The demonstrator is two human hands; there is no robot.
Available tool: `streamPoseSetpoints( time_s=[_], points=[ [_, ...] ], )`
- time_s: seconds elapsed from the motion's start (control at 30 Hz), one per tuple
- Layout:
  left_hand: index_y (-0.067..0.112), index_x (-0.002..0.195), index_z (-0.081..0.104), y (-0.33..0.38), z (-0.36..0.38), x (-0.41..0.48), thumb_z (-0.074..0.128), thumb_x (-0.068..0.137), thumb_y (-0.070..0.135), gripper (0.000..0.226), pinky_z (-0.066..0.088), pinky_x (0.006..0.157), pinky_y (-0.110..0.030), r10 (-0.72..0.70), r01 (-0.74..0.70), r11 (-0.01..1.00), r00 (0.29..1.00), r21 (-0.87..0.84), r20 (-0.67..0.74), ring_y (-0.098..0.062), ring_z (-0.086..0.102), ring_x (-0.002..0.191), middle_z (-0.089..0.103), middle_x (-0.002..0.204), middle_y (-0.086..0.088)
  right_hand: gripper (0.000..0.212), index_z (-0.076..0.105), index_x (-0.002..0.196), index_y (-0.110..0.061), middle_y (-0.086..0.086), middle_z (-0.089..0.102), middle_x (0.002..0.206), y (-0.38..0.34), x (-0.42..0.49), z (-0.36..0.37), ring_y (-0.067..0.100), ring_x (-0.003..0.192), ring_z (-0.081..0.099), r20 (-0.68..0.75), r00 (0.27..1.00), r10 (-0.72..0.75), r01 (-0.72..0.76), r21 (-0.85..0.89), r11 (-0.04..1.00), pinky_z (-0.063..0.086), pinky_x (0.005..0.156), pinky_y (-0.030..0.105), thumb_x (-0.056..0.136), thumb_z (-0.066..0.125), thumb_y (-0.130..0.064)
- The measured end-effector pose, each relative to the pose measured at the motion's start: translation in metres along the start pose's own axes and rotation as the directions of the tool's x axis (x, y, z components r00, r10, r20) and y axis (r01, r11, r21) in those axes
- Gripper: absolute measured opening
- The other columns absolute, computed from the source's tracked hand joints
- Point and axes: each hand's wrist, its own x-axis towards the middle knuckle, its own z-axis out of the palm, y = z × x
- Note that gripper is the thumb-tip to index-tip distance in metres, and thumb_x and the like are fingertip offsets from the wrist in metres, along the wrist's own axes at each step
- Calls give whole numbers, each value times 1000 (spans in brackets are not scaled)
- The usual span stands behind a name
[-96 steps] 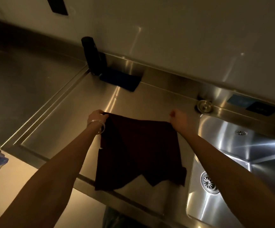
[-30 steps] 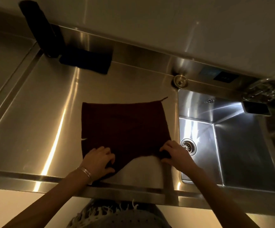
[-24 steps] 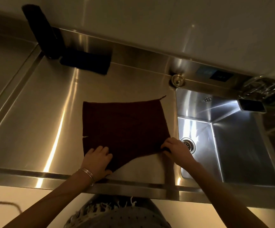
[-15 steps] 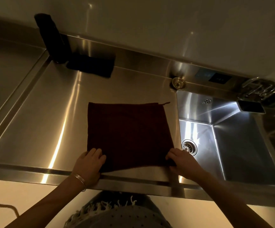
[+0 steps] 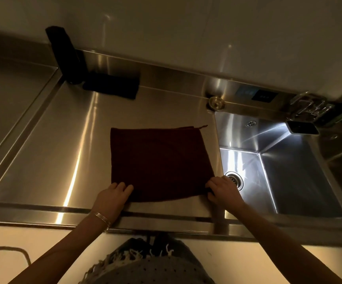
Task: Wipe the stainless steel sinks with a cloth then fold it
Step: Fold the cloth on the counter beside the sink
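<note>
A dark maroon cloth [image 5: 157,160] lies spread flat as a rough square on the steel drainboard [image 5: 63,144], just left of the sink [image 5: 288,167]. My left hand [image 5: 112,198] holds the cloth's near left corner, fingers curled over its edge. At the near right corner my right hand [image 5: 223,190] pinches the cloth close to the sink's rim. A loose thread sticks out at the cloth's far right corner.
A black cylinder [image 5: 65,54] and a dark folded cloth [image 5: 112,87] sit at the back left by the wall. A round brass fitting [image 5: 216,102] is behind the sink's corner, and a faucet with a black spout [image 5: 303,127] hangs at the back right. The sink's drain [image 5: 234,179] lies beside my right hand.
The cloth's near edge was crumpled and pointed; both hands have pulled its near corners toward me and apart, so it now lies flat and squared.
</note>
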Motion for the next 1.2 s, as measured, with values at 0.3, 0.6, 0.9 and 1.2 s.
streamPoseSetpoints(
  time_s=[0.3, 0.6, 0.9, 1.2],
  points=[
    [21, 73, 65, -57, -83, 11, 61, 61, 24, 13, 44, 53, -13, -232, 242, 346, 958, -906, 167, -2, 55, 52, 62, 59, 5, 37, 64, 76, -19, -1, 57, 63, 11, 33, -100, 2, 57, 52, 490, 872, 8, -368, 645, 669, 40, 61, 20, 55, 52, -47],
    [24, 70, 71, -81, -177, 63, 70, 64, 27, 6, 51, 62, -15, -357, 119, 1, 927, -993, 111, -5, 63, 69, 66, 72, 6, 19, 72, 72, -9, 7, 69, 65, 43, 78, -201, 10, 55, 66, 561, 827, 12, -551, 808, 210, 52, 50, 16, 59, 64, 1],
    [0, 111, 63, -129, -149, 215, 61, 85, 2, 26, 47, 84, -33, -554, 352, 211, 812, -912, 185, -32, 61, 100, 62, 114, -21, 25, 62, 111, 5, 11, 57, 81, 86, 194, -148, 16, 72, 51, 307, 792, 527, -580, 648, 494, 40, 55, 18, 89, 58, -6],
    [11, 142, 32, -50, -42, 160, 44, 95, 34, 54, 28, 110, -39, -436, 484, 770, 875, -416, 212, -31, 34, 133, 35, 147, -14, 29, 66, 110, -3, 17, 59, 115, 59, 168, -54, 30, 108, 55, 233, 921, 312, -383, 400, 833, 39, 91, 29, 82, 61, 0]
  ],
)
